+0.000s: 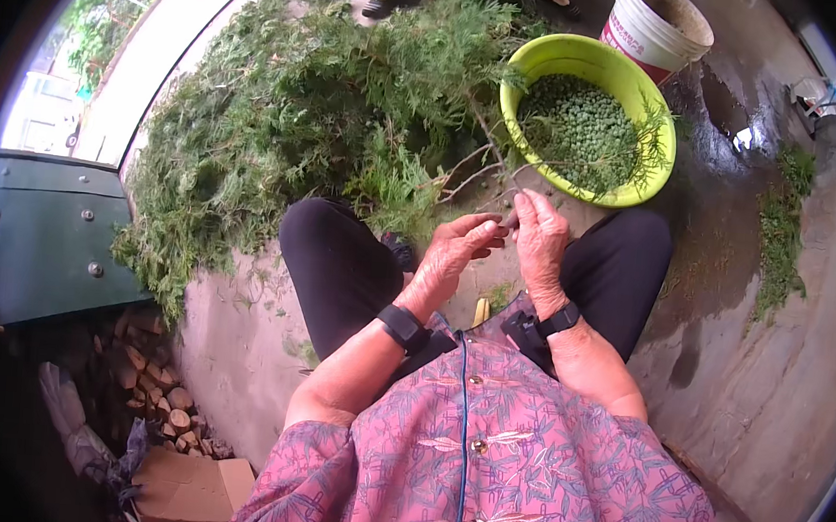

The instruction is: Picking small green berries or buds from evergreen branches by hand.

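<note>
My right hand (541, 239) is closed round the woody stem of a conifer branch (494, 148), between my knees. The branch's bare twigs fork away from me, and one leafy sprig hangs over the yellow-green basin (663, 176). My left hand (455, 256) meets the right one, its thumb and fingers pinched at the stem's lower end. Inside the basin lies a heap of small round green cones (578, 127). To the left and ahead spreads a large pile of feathery green branches (293, 107).
A white bucket (647, 35) stands behind the basin. At left are a dark green metal box (56, 236), chopped firewood (175, 404) and a cardboard box (191, 490). Loose greenery (781, 233) lies on the wet floor at right. Another person's shoe (389, 4) shows beyond the pile.
</note>
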`<action>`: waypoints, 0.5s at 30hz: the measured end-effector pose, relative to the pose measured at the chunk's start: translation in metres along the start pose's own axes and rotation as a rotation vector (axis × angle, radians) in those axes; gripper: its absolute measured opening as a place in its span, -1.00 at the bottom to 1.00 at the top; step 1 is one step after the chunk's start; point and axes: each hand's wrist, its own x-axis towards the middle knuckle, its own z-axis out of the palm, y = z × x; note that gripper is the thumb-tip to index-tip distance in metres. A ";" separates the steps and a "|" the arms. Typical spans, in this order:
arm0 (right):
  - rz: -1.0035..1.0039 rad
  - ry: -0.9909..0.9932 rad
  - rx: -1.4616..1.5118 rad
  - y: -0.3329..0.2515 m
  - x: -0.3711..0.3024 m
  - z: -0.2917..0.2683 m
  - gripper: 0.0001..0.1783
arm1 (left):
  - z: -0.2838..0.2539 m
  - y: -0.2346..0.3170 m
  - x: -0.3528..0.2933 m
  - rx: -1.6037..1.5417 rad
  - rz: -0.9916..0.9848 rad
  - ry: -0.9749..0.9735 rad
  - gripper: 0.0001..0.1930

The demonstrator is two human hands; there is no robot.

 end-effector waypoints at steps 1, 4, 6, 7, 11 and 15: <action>-0.021 0.009 -0.032 0.000 -0.002 0.003 -0.81 | 0.003 0.003 0.002 0.014 0.047 0.012 -0.51; -0.041 -0.003 -0.027 -0.005 -0.008 0.008 -0.82 | 0.010 0.008 0.007 0.038 0.145 0.046 -0.50; -0.041 -0.026 0.012 -0.004 -0.011 0.011 -0.82 | 0.011 0.004 0.012 -0.046 0.195 0.131 -0.55; -0.100 0.011 -0.018 0.006 -0.011 0.013 -0.80 | 0.017 0.002 0.015 -0.093 0.249 0.149 -0.57; -0.113 -0.059 0.004 0.008 -0.017 0.019 -0.79 | 0.014 -0.004 0.021 -0.203 0.199 0.246 -0.67; -0.081 -0.194 -0.079 0.002 -0.022 0.024 -0.78 | 0.003 -0.008 0.024 -0.212 0.090 0.328 -0.76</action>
